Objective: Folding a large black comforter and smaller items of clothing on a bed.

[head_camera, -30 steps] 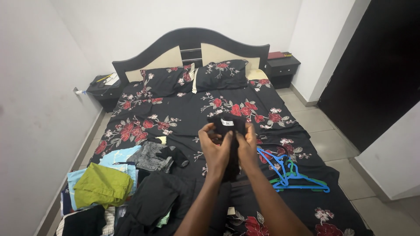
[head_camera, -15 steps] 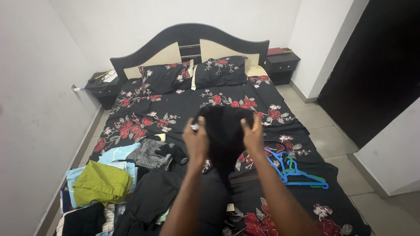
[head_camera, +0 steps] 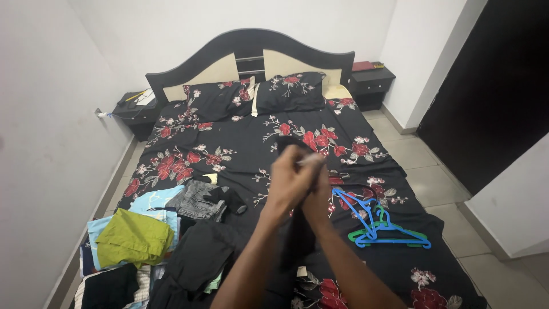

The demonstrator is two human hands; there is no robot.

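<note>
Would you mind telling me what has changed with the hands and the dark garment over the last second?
The left hand and right hand, spread apart half a second ago with the black garment stretched between them, have come together, the left overlapping the right. Both still grip the garment, now hanging bunched below. The hangers and clothes pile on the bed stayed put.

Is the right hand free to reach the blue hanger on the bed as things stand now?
Probably not at once. The right hand is closed on the black garment together with the left hand. The blue hanger lies uncovered on the bed, close to its right.
</note>
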